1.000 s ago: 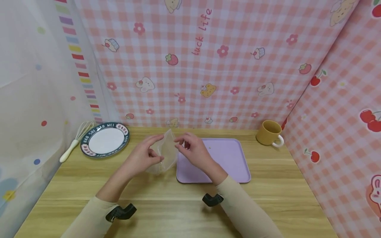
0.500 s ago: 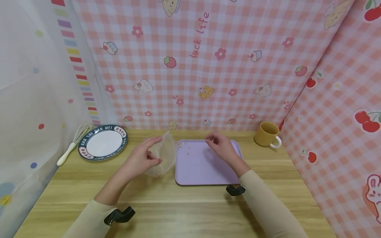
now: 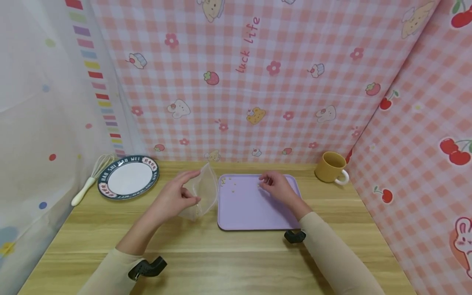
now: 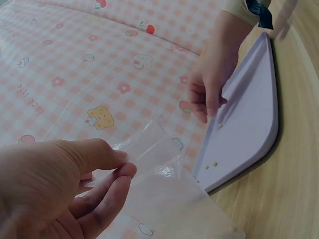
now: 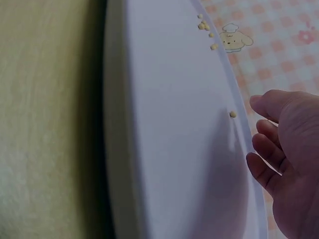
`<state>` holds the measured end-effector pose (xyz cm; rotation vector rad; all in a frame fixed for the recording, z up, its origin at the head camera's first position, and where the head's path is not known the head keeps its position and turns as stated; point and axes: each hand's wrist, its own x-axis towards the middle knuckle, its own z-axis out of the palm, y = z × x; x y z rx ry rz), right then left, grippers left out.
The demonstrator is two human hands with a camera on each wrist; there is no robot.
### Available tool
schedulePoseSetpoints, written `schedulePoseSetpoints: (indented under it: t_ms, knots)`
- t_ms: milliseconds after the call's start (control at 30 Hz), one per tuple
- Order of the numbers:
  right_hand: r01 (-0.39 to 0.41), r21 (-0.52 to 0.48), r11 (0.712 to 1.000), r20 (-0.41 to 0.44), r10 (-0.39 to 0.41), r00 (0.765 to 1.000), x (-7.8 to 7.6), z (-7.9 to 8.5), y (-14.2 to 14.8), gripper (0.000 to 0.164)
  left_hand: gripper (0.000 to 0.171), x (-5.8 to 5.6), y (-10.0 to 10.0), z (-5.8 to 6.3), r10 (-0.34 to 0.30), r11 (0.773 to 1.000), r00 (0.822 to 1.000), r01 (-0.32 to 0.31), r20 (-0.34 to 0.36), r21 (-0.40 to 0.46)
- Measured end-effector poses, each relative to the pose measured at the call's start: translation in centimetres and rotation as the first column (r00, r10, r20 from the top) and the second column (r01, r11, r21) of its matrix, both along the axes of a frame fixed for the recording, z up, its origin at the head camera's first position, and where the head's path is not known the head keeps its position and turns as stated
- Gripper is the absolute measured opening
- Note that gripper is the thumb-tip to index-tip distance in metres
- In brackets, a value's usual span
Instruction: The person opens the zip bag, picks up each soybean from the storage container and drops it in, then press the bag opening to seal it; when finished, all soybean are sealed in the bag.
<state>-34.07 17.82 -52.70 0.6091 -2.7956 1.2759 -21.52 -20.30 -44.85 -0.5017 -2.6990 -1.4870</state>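
Note:
A clear plastic bag stands partly spread on the table, left of a lilac tray. My left hand grips its edge with thumb and fingers; the left wrist view shows the thumb and a finger pinching the film. Small round pale-yellow beans lie scattered in the tray's far left corner. Over the tray's far side is my right hand, fingers loosely bent. In the right wrist view, a single bean lies on the tray near the thumb tip, and thumb and fingers are apart with nothing between them.
At the back left a plate with a dark patterned rim lies beside a whisk with a cream handle. A yellow mug with a white handle stands at the back right. Patterned cloth hangs behind the table.
My right hand has moved from the bag's mouth rightward over the tray, then slightly lower toward a single bean. The left hand and bag have stayed almost in place.

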Motion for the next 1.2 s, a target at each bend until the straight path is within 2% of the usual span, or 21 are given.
schedulePoseSetpoints:
  t_ms: [267, 467, 700, 1200]
  knots:
    - [-0.052, 0.006, 0.999, 0.027, 0.051, 0.998, -0.2, -0.9, -0.1, 0.017, 0.081, -0.2, 0.1, 0.0, 0.000, 1.000, 1.000, 0.000, 0.002, -0.017]
    - [-0.064, 0.063, 0.996, 0.060, 0.060, 0.996, -0.4, -1.2, -0.1, 0.019, 0.081, -0.3, 0.3, 0.0, -0.003, 1.000, 1.000, 0.003, -0.001, -0.029]
    - [-0.023, 0.089, 0.996, 0.073, 0.016, 0.997, -0.2, -1.2, -0.2, 0.012, 0.082, -0.2, 0.4, 0.0, -0.003, 0.999, 1.000, 0.004, 0.019, -0.035]
    - [0.067, 0.044, 0.997, 0.041, -0.069, 0.997, -0.3, -1.4, -0.8, 0.004, 0.082, 0.0, 0.2, -0.2, 0.003, 1.000, 1.000, -0.003, 0.013, -0.012]
